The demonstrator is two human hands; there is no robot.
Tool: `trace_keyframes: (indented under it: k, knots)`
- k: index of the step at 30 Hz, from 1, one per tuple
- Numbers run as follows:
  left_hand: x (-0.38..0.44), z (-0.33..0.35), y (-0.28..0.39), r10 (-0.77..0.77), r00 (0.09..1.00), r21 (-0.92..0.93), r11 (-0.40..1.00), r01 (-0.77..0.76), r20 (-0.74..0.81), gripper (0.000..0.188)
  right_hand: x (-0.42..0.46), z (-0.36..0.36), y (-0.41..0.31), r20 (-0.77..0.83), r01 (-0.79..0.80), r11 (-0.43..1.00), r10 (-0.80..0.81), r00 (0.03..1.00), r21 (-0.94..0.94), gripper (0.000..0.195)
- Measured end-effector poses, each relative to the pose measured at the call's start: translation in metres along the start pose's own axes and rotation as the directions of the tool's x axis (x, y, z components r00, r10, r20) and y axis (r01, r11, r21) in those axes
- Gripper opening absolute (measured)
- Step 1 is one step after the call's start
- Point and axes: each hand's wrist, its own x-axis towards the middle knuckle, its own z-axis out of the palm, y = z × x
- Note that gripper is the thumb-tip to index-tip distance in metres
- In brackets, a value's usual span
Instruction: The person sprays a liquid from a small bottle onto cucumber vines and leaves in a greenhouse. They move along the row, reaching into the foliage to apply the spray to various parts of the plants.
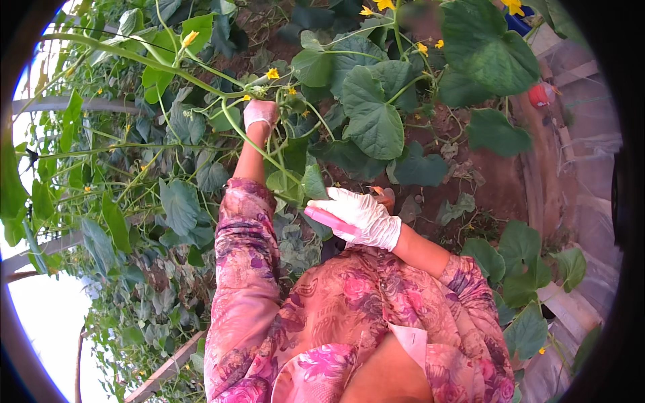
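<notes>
My left hand, in a white glove, is raised into a cucumber vine and closed about its stem near a node. Its fingers are mostly hidden behind the wrist. Small yellow flowers and thin tendrils surround that hand. Close to my chest, my right hand, also gloved in white, grips a pink tool with a smooth handle; its working end cannot be made out. A bent stem runs down from the node toward a leaf just beside the right hand.
Broad cucumber leaves hang ahead over brown soil. Dense vines fill the left side, with a pale frame bar crossing them. At the right are plastic sheeting, a red round object and a blue container.
</notes>
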Motion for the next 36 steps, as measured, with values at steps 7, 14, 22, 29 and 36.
trace_keyframes:
  k: [7, 14, 22, 29, 36]
  knots:
    - [-0.049, -0.044, 0.015, 0.044, 0.852, -0.791, 0.398, 0.464, 0.522, 0.041, -0.009, 0.001, -0.003, 0.042, -0.020, 0.999, 0.022, 0.999, -0.040, 0.066]
    - [-0.048, -0.036, 0.028, -0.152, 0.925, -0.727, 0.579, 0.369, 0.349, 0.012, -0.007, 0.018, -0.003, 0.015, 0.090, 0.989, -0.088, 0.996, -0.121, 0.069]
    - [-0.039, -0.033, -0.009, 0.092, 0.890, -0.794, 0.500, 0.347, 0.447, 0.010, -0.013, 0.002, 0.003, -0.090, -0.017, 1.000, 0.017, 0.996, -0.001, 0.066]
    - [-0.066, -0.021, -0.038, -0.166, 0.982, -0.369, 0.921, 0.122, -0.092, 0.028, -0.017, -0.004, 0.004, -0.010, -0.013, 0.999, 0.012, 1.000, -0.047, 0.070]
    - [-0.228, -0.102, 0.040, -0.148, 0.989, -0.759, 0.643, 0.104, 0.011, 0.019, 0.001, 0.003, -0.006, -0.021, 0.282, 0.927, -0.296, 0.955, -0.246, 0.063]
